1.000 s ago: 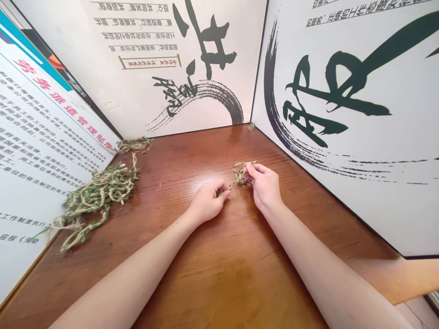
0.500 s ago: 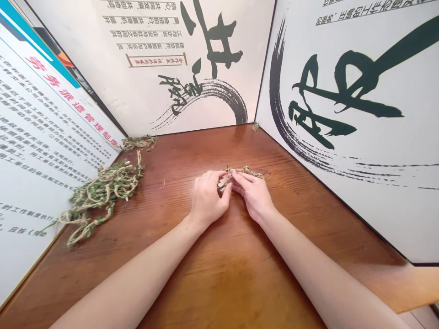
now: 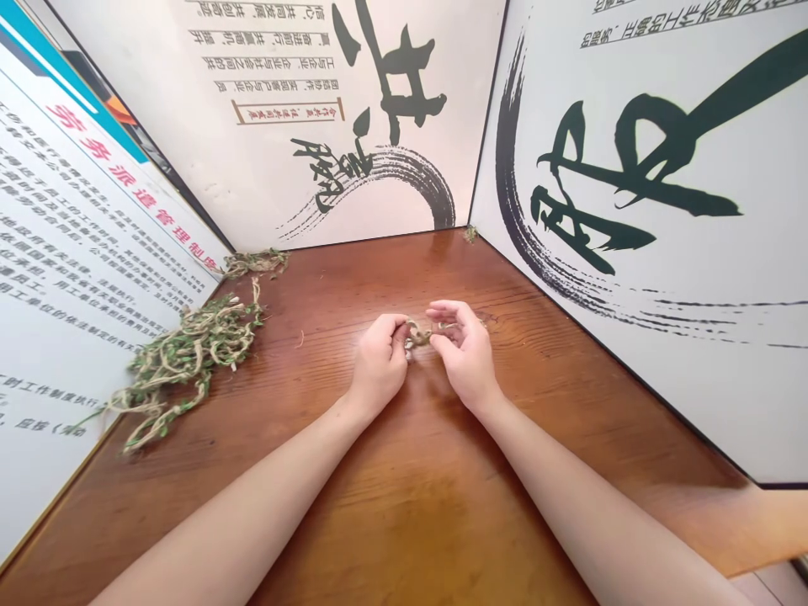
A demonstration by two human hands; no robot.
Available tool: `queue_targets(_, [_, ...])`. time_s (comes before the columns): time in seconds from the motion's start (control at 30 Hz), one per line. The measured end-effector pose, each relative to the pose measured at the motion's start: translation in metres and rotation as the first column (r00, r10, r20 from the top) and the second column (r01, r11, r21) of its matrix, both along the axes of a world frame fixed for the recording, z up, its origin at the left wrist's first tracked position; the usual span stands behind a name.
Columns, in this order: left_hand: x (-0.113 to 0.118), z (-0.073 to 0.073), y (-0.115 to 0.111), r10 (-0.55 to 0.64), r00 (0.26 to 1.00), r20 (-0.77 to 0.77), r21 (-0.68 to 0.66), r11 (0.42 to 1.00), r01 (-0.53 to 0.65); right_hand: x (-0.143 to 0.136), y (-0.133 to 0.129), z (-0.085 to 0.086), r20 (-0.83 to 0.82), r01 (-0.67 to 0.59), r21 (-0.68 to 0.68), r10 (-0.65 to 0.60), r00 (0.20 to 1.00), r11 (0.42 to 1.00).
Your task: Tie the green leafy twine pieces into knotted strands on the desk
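Note:
A short length of leafy twine (image 3: 419, 333), tan cord with small green leaves, is held just above the middle of the wooden table. My left hand (image 3: 380, 358) is closed, pinching its left end between thumb and forefinger. On the other side my right hand (image 3: 465, 353) has its thumb and fingers around the twine's right part, fingers curled and slightly apart. The twine looks looped or bunched between the two hands. Parts of it are hidden behind my fingers.
A heap of leafy twine (image 3: 195, 353) lies at the left of the table (image 3: 391, 505). A smaller bunch (image 3: 256, 262) sits in the back left corner, and a small scrap (image 3: 470, 233) at the back. Printed panels (image 3: 631, 252) stand along the left, back and right edges.
My right hand has shifted slightly and its fingers have lifted and spread. My left hand's thumb has drawn in to the forefinger. The twine is now bunched between the hands.

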State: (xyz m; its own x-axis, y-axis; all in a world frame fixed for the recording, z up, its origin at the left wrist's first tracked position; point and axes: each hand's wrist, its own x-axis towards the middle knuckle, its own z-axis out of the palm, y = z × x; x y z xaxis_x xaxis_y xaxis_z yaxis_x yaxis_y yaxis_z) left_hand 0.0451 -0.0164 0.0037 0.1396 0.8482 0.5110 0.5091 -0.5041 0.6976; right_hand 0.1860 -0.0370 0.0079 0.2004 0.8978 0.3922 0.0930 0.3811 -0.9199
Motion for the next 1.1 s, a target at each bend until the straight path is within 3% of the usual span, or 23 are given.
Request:
queue_targets(0.07, [0.0,0.001,0.0,-0.022,1.0,-0.018,0.021,1.0,0.022,-0.001,0.003,-0.005,0.034,-0.167,0.023,0.166,0.985,0.986])
queue_targets(0.17, [0.0,0.001,-0.001,-0.019,1.0,-0.019,0.001,1.0,0.019,-0.005,0.007,-0.011,-0.018,-0.247,-0.068,0.246,0.969,0.967])
queue_targets(0.3, [0.0,0.001,-0.003,0.052,0.998,0.025,-0.026,0.998,-0.051,-0.005,0.01,-0.012,-0.082,-0.214,-0.154,0.204,0.976,0.965])
queue_targets(0.47, [-0.002,0.003,0.001,0.239,0.955,0.175,-0.078,0.97,-0.228,0.0,0.009,-0.008,0.154,-0.045,-0.183,0.074,0.985,0.982])
queue_targets(0.6, [-0.004,0.003,0.007,0.351,0.897,0.27,-0.078,0.936,-0.343,0.001,0.006,-0.008,0.286,-0.088,-0.093,0.111,0.952,0.992])
queue_targets(0.8, [-0.004,0.002,0.011,0.325,0.874,0.36,-0.178,0.944,-0.277,-0.002,0.006,-0.012,0.316,-0.146,0.003,0.137,0.939,0.989])
queue_targets(0.9, [-0.002,0.004,0.01,0.299,0.883,0.361,-0.234,0.946,-0.225,-0.003,0.005,-0.009,0.339,-0.104,0.056,0.079,0.937,0.993])
queue_targets(1.1, [-0.001,-0.001,0.009,0.139,0.946,0.295,-0.266,0.962,-0.058,-0.001,-0.001,-0.002,0.375,0.035,0.127,-0.081,0.924,0.991])
